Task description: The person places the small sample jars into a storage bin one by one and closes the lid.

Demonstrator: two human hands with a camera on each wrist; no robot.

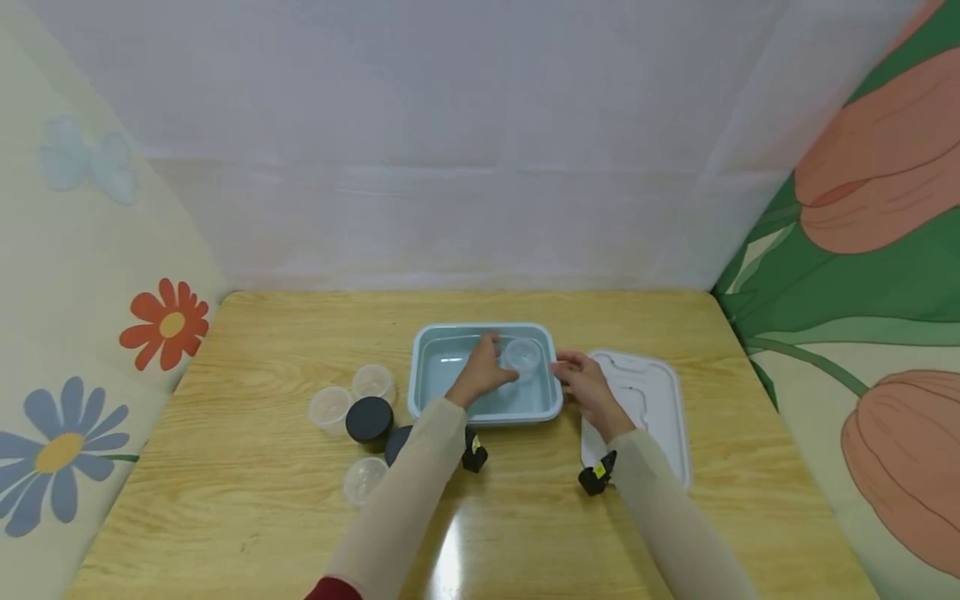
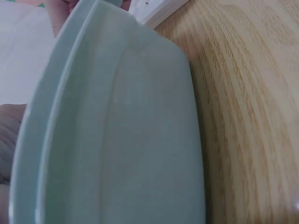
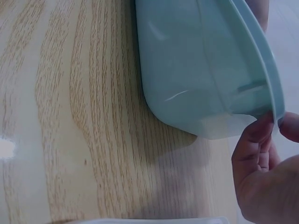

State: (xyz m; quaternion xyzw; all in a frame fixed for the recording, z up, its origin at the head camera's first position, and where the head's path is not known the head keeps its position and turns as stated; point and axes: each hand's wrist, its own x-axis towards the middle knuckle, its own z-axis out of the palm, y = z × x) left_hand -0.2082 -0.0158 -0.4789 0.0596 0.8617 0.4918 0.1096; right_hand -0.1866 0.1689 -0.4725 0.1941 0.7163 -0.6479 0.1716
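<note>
A light blue rectangular container [image 1: 442,377] stands at the middle of the wooden table. My left hand [image 1: 491,362] reaches into it and its fingers curl round a small clear cup [image 1: 523,354] near the container's far right corner. My right hand [image 1: 572,368] pinches the container's right rim; in the right wrist view a fingertip [image 3: 259,133] sits under the blue rim [image 3: 266,88] with the thumb above it. The left wrist view is filled by the container's outer wall [image 2: 131,140], with only a sliver of hand at the left edge.
A white lid [image 1: 652,396] lies flat just right of the container, under my right forearm. Left of the container stand three clear cups [image 1: 330,408] [image 1: 373,381] [image 1: 365,479] and two black lids [image 1: 369,418]. Patterned cloth walls close in the table [image 1: 262,350] on three sides.
</note>
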